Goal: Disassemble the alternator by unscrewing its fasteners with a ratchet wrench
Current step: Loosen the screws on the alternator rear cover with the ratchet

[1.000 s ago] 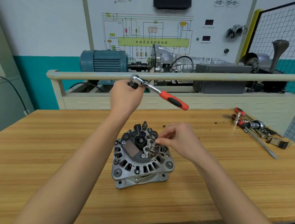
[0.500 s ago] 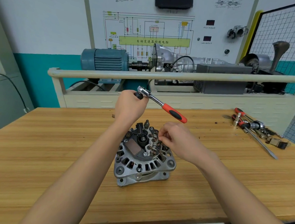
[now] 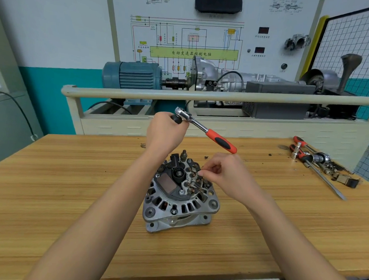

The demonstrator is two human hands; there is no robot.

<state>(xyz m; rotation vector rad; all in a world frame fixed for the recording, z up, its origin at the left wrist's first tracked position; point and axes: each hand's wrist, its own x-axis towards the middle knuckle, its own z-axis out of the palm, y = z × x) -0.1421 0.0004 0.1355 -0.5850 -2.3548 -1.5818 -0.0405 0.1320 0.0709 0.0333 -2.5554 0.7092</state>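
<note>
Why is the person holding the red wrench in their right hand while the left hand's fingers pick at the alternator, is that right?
Not quite. The head view shows the left hand gripping the ratchet wrench near its head, while the right hand pinches at the alternator.

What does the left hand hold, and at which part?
The left hand holds the ratchet wrench at its head end, around the black socket; the red handle sticks out free.

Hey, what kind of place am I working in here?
Probably an automotive training workshop: a wiring-diagram board on the wall, a motor-and-gearbox demo rig behind the wooden bench, and an alternator.
</note>
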